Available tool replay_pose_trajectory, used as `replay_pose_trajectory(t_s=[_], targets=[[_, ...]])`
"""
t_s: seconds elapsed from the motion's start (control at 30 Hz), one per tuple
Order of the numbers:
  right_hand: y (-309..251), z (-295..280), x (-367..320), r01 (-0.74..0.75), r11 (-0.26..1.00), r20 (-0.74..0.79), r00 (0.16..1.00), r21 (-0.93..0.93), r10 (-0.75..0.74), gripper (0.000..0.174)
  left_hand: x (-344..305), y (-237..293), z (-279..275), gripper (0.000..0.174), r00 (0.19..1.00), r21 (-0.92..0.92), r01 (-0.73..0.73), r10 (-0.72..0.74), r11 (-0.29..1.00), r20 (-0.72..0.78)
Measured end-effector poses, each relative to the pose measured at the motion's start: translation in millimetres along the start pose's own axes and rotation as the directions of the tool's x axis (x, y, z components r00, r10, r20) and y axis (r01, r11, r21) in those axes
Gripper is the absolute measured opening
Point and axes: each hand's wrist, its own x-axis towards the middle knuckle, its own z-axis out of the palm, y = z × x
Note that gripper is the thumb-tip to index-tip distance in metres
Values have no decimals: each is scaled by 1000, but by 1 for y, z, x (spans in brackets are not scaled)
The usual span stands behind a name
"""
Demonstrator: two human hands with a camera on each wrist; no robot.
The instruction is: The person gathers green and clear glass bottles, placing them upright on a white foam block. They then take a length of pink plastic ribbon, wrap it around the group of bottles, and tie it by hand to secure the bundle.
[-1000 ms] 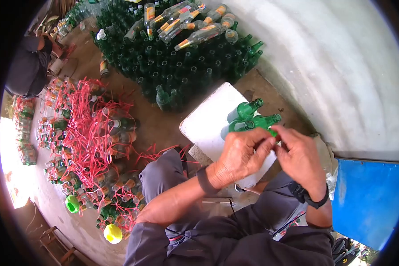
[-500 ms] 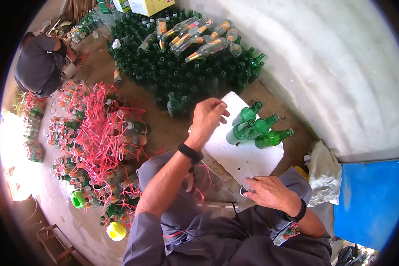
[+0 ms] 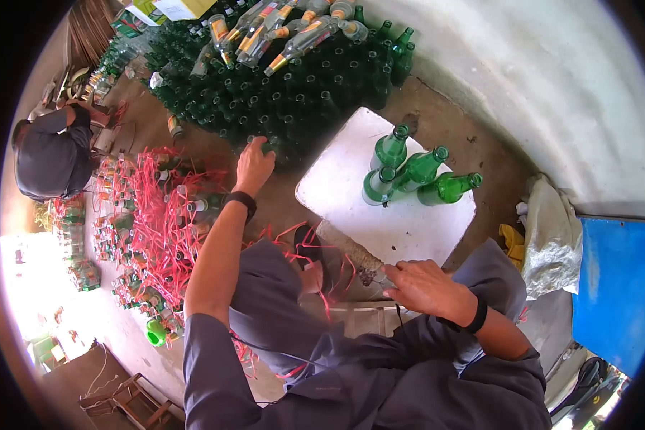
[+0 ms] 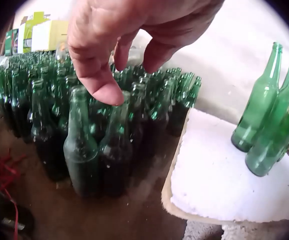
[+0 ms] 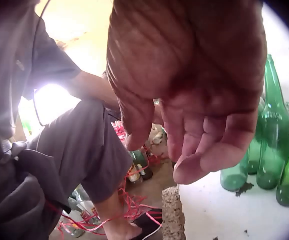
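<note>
My left hand reaches out to the near edge of a crowd of green glass bottles. In the left wrist view its thumb tip overlaps a bottle neck, with the other fingers bent and spread apart from the thumb. My right hand hovers by the near edge of a white board, its fingers relaxed and nothing in them. Several green bottles stand upright, grouped on that board. They also show beside the right hand in the right wrist view.
Clear labelled bottles lie on top of the green ones. Bottles tangled in red plastic strapping stand at the left. Another person bends over beyond them. A pale wall, a sack and a blue panel are on the right.
Both hands were together over the bottles on the board, then parted. The left hand moved left and away to the bottle crowd; the right drew back to the board's near edge.
</note>
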Motion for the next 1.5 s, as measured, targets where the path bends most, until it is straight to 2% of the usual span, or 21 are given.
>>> replay_pose_trajectory(t_s=[0.07, 0.13, 0.2, 0.27, 0.37, 0.5, 0.63, 0.7, 0.87, 0.97, 1.03, 1.17, 1.27, 1.5], targets=[[10, 7, 3, -12, 1000, 22, 1000, 19, 12, 42, -2, -10, 6, 49, 1000, 51, -16, 17, 999, -3], [12, 10, 9, -16, 1000, 23, 1000, -2, 16, 42, -2, -1, 8, 56, 990, 61, -77, 69, 995, 120], [10, 11, 10, -43, 999, 34, 999, -14, 43, 41, -1, 5, 12, 57, 983, 61, -82, 70, 995, 172], [5, 3, 15, -31, 999, -23, 999, 21, 31, 33, 5, 9, 20, 53, 981, 96, -112, 94, 989, 169], [6, 4, 16, -31, 998, -43, 999, -53, 29, 38, 11, 12, 27, 46, 988, 144, -64, 43, 988, 145], [8, 10, 13, -42, 996, -60, 998, -82, 38, 38, 15, 2, 33, 37, 984, 224, -96, 59, 970, 165], [9, 13, 9, -24, 992, -94, 995, -127, 12, 37, 6, -1, 37, 37, 981, 319, -104, 43, 942, 191], [9, 13, 9, -15, 987, -106, 994, -157, -1, 36, 1, 14, 33, 35, 961, 377, -73, -36, 923, 274], [8, 12, 7, -42, 988, -141, 990, -148, 21, 33, -2, 8, 41, 32, 956, 388, -131, 13, 912, 293], [11, 17, 4, -27, 987, -184, 983, -156, -3, 33, -2, 7, 34, 28, 964, 420, -155, 44, 894, 262], [11, 18, 5, -45, 984, -170, 985, -171, 15, 33, -3, 14, 19, 29, 970, 418, -92, -14, 904, 244], [10, 22, 7, -55, 970, -138, 990, -238, 23, 33, -9, 31, -8, 31, 966, 457, -79, -46, 886, 255], [9, 23, 7, -42, 967, -145, 989, -250, 6, 32, -13, 39, -28, 30, 974, 473, -112, 2, 874, 228], [7, 26, 3, -9, 973, -160, 987, -231, -29, 33, -27, 79, -88, 30, 984, 474, -34, -54, 880, 171]])
